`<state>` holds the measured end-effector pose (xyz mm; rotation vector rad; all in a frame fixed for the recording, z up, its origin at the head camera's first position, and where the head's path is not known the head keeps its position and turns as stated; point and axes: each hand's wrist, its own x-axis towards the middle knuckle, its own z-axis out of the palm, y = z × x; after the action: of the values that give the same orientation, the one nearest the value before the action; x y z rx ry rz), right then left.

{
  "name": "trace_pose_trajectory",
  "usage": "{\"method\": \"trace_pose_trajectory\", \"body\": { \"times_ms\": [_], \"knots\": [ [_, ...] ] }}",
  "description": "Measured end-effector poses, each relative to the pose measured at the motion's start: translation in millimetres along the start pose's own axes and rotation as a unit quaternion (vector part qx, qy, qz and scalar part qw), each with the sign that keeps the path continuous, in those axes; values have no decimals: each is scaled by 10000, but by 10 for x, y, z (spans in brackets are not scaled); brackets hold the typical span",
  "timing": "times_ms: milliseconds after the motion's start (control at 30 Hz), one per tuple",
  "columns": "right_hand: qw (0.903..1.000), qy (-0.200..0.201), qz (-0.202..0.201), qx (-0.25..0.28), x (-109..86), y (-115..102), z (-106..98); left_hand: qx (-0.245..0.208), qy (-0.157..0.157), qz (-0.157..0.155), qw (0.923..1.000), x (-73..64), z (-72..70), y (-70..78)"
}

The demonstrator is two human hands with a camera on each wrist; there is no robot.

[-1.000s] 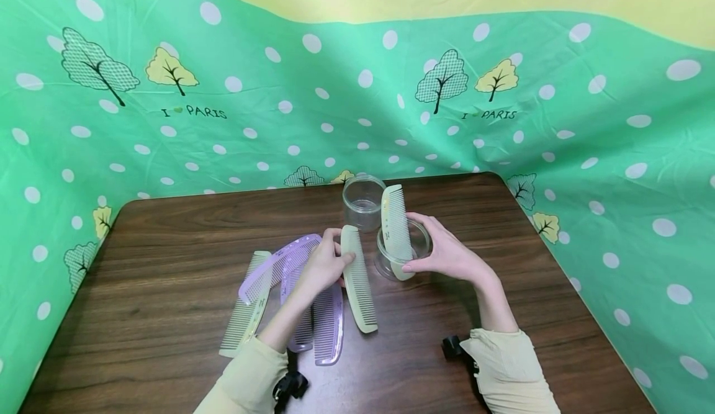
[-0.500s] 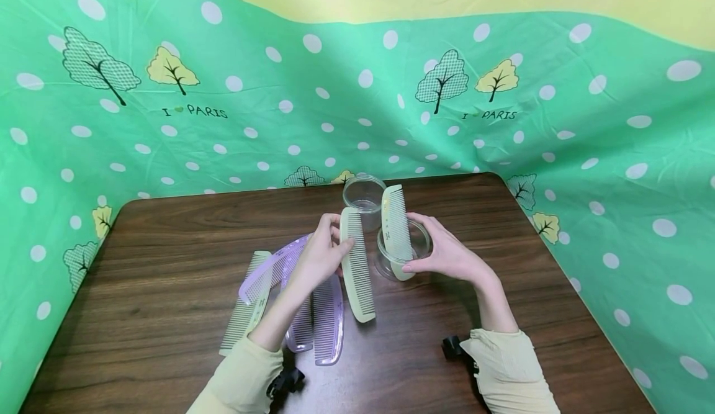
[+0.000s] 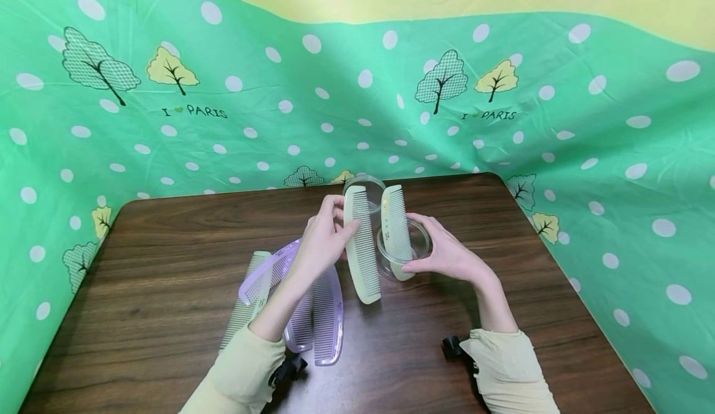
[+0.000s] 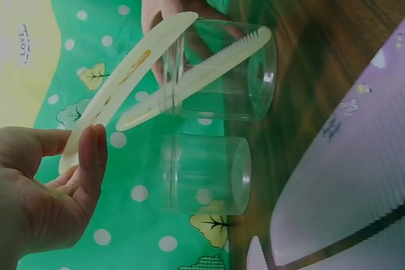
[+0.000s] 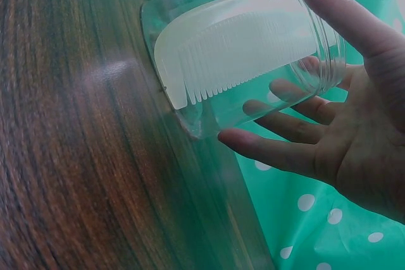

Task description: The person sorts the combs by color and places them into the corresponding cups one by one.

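My left hand (image 3: 323,235) pinches a pale green comb (image 3: 364,259) between thumb and fingers. It is raised above the table, its upper end leaning over the back jar. Around the mouth of a clear jar (image 3: 422,238) my right hand (image 3: 451,254) curls its thumb and fingers. Inside that jar leans another pale green comb (image 3: 395,221), its top sticking out past the rim. In the left wrist view the held comb (image 4: 120,83) is near the jar's mouth, outside it.
Behind the gripped jar stands a second clear jar (image 4: 209,175). Several purple combs (image 3: 329,324) overlap on the dark wooden table (image 3: 151,290) left of centre, with a pale green comb (image 3: 241,318) partly under them. A green dotted cloth (image 3: 234,116) hangs around the table's far and side edges.
My left hand has lifted the pale green comb up and away from the pile, slightly right, towards the jars. The right hand and its jar have stayed in place.
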<state>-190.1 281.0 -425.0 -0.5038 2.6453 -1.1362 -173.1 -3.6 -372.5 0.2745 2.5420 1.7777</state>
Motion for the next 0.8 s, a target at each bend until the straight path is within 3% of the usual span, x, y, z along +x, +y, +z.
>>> {"method": "trace_pose_trajectory", "body": {
  "times_ms": [433,800],
  "knots": [
    [10000,1,-72,34,11,11,1,-143,188,770,9968,109,-20,179],
    [9998,17,-173,89,2,17,5,-352,398,1191,9915,187,27,303]
  ]
}}
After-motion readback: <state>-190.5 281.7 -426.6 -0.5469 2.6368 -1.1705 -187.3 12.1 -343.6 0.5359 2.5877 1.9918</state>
